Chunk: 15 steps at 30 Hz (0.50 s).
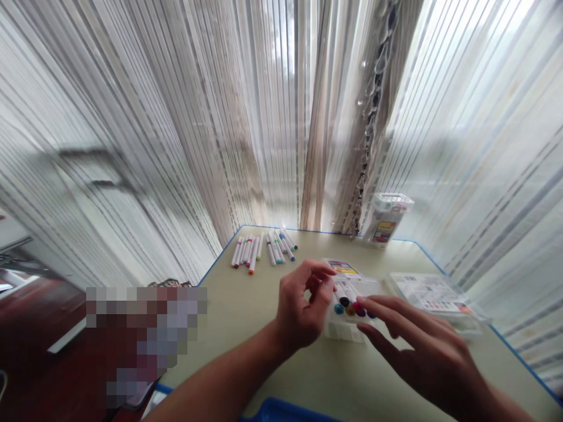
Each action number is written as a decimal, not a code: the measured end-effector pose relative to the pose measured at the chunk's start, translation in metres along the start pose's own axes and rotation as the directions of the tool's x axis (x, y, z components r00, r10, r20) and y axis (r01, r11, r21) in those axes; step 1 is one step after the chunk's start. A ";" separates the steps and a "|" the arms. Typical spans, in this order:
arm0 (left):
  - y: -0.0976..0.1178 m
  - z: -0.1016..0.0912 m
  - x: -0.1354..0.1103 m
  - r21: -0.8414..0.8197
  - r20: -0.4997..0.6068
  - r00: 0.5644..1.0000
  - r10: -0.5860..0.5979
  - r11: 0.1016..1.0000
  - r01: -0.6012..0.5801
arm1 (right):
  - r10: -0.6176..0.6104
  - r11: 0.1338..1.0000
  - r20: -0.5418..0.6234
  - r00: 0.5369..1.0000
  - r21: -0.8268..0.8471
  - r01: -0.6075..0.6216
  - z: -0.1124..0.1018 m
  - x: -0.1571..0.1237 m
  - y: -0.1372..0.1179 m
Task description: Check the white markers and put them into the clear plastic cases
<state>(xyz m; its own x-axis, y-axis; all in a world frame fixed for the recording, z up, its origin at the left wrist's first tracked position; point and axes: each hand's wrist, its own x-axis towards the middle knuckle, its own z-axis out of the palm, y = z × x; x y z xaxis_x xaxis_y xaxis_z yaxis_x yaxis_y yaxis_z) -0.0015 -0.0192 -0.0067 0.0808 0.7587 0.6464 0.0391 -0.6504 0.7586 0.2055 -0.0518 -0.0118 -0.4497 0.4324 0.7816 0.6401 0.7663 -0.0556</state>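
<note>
On the table lies a clear plastic box [347,333] holding several white markers with coloured caps, among them a black-capped marker [343,301] and a magenta-capped marker [359,309]. At the box's left side is my left hand [305,305], its fingers curled and the thumb and forefinger nearly together; what they grip, if anything, is hidden. My right hand [422,346] reaches in from the right with fingers stretched and thumb apart. Its fingertips rest at the magenta cap. The inner part of the box is partly covered by both hands.
Two groups of white markers, a left group [247,253] and a right group [281,246], lie at the back left. A tall clear container [387,220] stands at the back right. Another clear case [433,296] lies right. A blue object [290,411] sits at the front edge.
</note>
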 end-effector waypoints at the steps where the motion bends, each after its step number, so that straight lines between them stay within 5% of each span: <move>1: 0.000 0.000 0.000 0.000 0.002 1.000 0.000 1.000 0.000 | 0.000 1.000 0.002 1.000 0.001 0.000 0.000 0.000 0.000; 15: -0.006 -0.001 0.001 0.029 0.007 1.000 -0.020 0.999 0.019 | 0.077 0.996 -0.055 0.995 0.054 -0.074 -0.006 0.003 0.000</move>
<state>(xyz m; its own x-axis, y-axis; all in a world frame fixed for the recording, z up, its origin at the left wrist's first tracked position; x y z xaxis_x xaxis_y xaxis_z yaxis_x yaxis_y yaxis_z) -0.0028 -0.0143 -0.0105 0.0867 0.7710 0.6309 0.0696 -0.6364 0.7682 0.2082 -0.0534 -0.0061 -0.3639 0.4632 0.8081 0.6369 0.7568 -0.1470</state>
